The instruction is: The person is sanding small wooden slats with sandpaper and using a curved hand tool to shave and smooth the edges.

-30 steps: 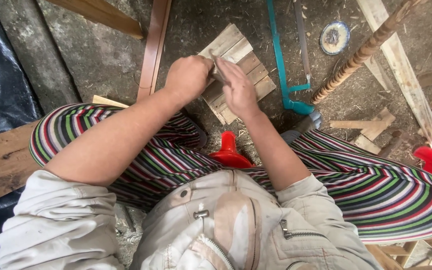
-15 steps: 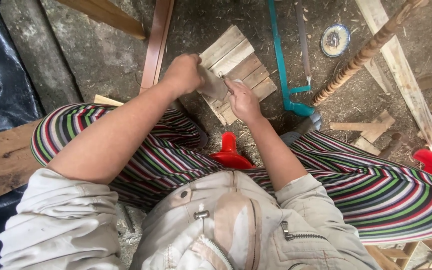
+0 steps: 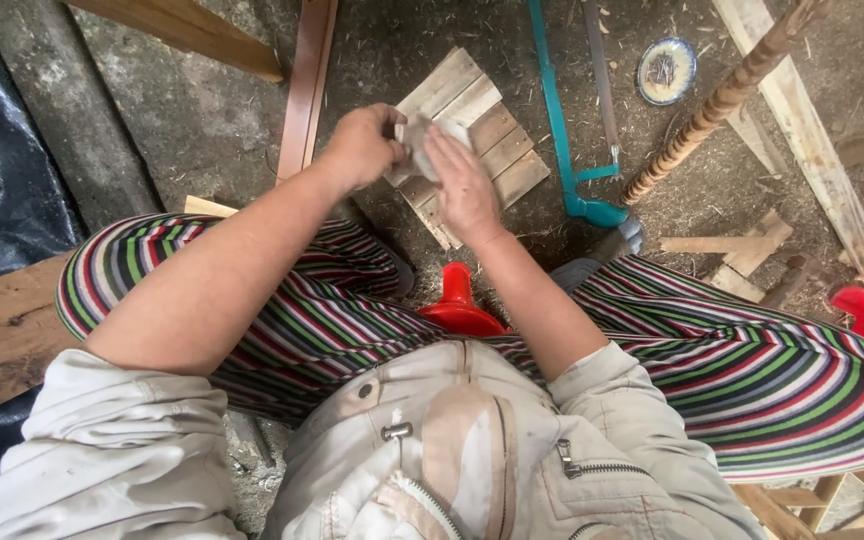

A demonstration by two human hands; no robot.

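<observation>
**Small pale piece held over slatted wood panel**

Dusty concrete floor (image 3: 202,120) is seen from above, strewn w/ offcuts and sawdust. Between the striped knees, a small pale, greyish, crumpled-looking piece (image 3: 420,135) is held in both hands, just above a slatted wood panel (image 3: 492,150) lying on the floor. Panel's slats are pale to brown; long axis runs diagonally, lower left to upper right. Left hand (image 3: 360,148) is closed, fingers clamped on the piece. Right hand (image 3: 464,185) is laid flat against it, fingers together. A teal-framed saw (image 3: 564,150) is lying just right of the panel.
</observation>
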